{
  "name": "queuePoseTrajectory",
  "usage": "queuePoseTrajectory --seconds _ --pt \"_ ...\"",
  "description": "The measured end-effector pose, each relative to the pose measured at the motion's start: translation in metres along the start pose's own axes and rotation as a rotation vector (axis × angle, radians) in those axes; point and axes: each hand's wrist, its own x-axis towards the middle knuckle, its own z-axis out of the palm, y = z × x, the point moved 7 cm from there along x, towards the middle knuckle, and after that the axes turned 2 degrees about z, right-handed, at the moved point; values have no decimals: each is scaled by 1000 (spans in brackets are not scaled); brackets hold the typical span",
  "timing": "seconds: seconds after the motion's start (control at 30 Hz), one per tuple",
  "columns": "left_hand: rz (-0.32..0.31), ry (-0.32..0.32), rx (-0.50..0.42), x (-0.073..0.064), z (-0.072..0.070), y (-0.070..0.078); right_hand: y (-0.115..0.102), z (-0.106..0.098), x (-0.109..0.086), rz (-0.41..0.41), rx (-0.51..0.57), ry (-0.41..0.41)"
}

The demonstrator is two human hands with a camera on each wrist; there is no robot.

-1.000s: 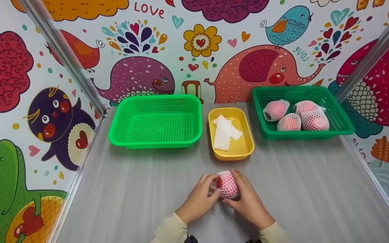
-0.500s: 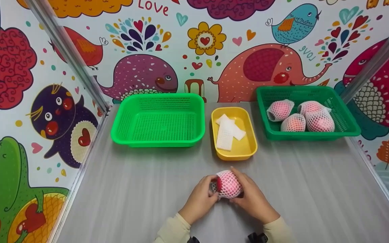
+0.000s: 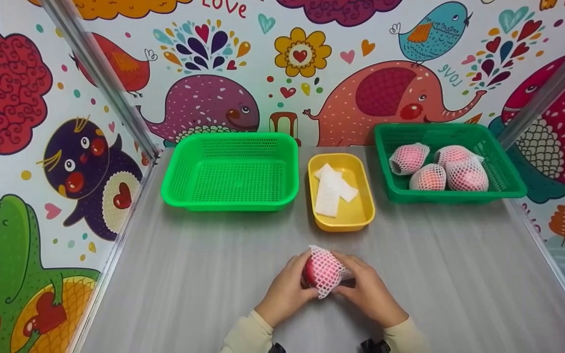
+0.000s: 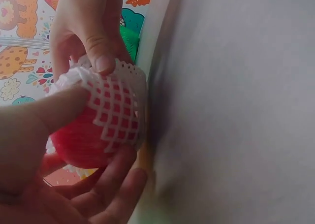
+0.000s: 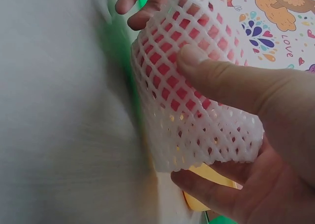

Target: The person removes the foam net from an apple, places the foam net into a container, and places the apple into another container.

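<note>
A red apple (image 4: 81, 140) in a white foam net sleeve (image 3: 326, 270) is between both hands, low over the middle of the table. The left hand (image 3: 287, 284) curls round its bare red end, thumb and fingers on opposite sides in the left wrist view. My right hand (image 3: 368, 287) grips the netted end; its thumb (image 5: 216, 76) presses on the mesh while fingers lie under the sleeve's loose end. The net reaches past the apple toward the right palm, and its other rim flares out round the red skin.
Behind the hands stands a yellow tray (image 3: 344, 226) holding white foam nets (image 3: 329, 193). Left of it is a bright green basket (image 3: 231, 203); to the right, a dark green basket (image 3: 503, 184) holds several netted fruits (image 3: 427, 177). Printed walls enclose the table (image 3: 189, 274).
More of the apple's red skin shows on the left. The sleeve's rim now stands out from the apple, and its loose end extends toward the right hand. The head view has shifted slightly.
</note>
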Motion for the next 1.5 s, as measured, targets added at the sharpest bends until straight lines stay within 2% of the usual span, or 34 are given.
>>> queuePoseTrajectory --seconds 0.33,0.67,0.83,1.03,1.27,1.5 --pt "-26 24 -48 -3 -2 -8 5 -3 -6 -30 54 34" --pt "-42 40 -61 -8 -5 -9 16 -20 -19 6 118 193" --pt "-17 61 -55 -10 -8 -10 21 -30 -25 25 172 304" --pt "-17 66 -27 -11 -7 -11 26 -45 -29 1 265 411" --pt "-2 53 53 -13 -5 -8 31 -58 -32 51 356 517" --pt "15 15 130 -9 0 2 7 -77 -20 -41 411 574"
